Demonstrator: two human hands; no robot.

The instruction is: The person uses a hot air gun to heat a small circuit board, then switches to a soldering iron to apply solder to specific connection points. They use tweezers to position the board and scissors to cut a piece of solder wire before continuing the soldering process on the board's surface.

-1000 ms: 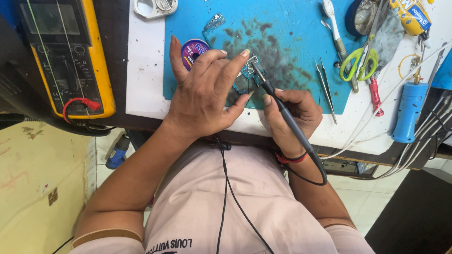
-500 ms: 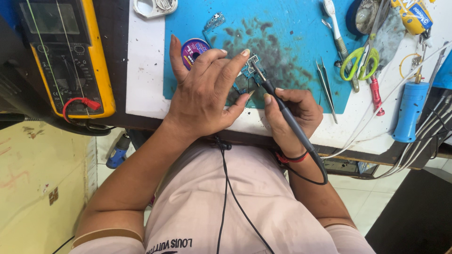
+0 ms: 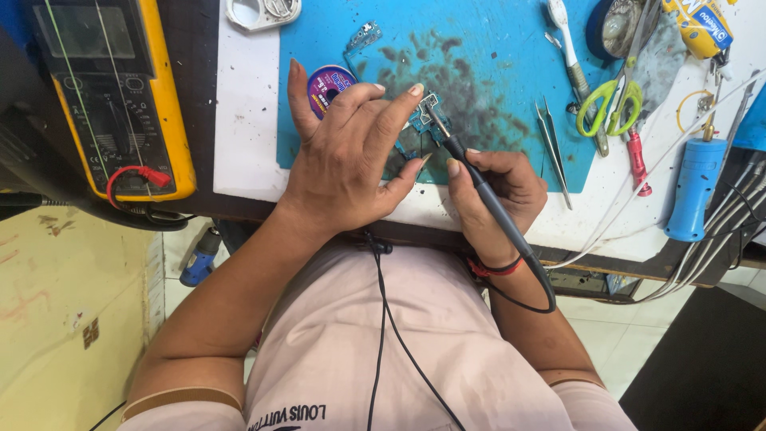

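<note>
My right hand (image 3: 499, 187) grips a black soldering iron (image 3: 488, 195) like a pen, its tip on a small metal part of a blue circuit board (image 3: 421, 121). My left hand (image 3: 351, 156) rests over that board on the stained blue work mat (image 3: 495, 72), fingers pinning it down; most of the board is hidden beneath them. A small purple spool of wire (image 3: 329, 84) lies just behind my left index finger. The iron's black cable loops back under my right wrist.
A yellow multimeter (image 3: 112, 96) with a red plug sits at the left. Tweezers (image 3: 552, 148), green-handled scissors (image 3: 606, 96), a white brush (image 3: 568, 44), a red-handled tool (image 3: 638, 164) and a blue desoldering pump (image 3: 694, 187) lie to the right, with white cables along the table edge.
</note>
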